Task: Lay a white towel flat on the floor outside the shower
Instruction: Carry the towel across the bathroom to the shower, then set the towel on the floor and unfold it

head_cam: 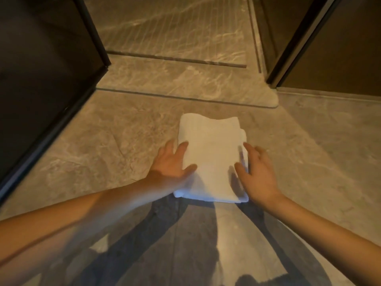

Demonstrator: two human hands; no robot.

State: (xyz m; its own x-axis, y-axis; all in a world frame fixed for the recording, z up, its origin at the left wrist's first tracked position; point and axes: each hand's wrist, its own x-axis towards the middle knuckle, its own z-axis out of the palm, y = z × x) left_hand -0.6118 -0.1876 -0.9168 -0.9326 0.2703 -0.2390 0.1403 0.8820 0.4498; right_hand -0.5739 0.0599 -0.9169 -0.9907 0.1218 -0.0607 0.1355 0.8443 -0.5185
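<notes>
A white towel [212, 153], folded into a thick rectangle, lies on the grey marble floor [103, 145] just in front of the shower threshold. My left hand [172, 162] rests at the towel's left edge, fingers spread, thumb on top of the cloth. My right hand [257, 172] hovers at the right edge with fingers apart, its fingertips touching the towel's side. Neither hand has the cloth gripped.
The raised marble threshold [185, 81] runs across beyond the towel, with the shower floor [169, 25] behind it. A dark glass panel [47, 69] stands on the left and a dark door frame [299, 42] on the right. Shadows of my arms fall on the near floor.
</notes>
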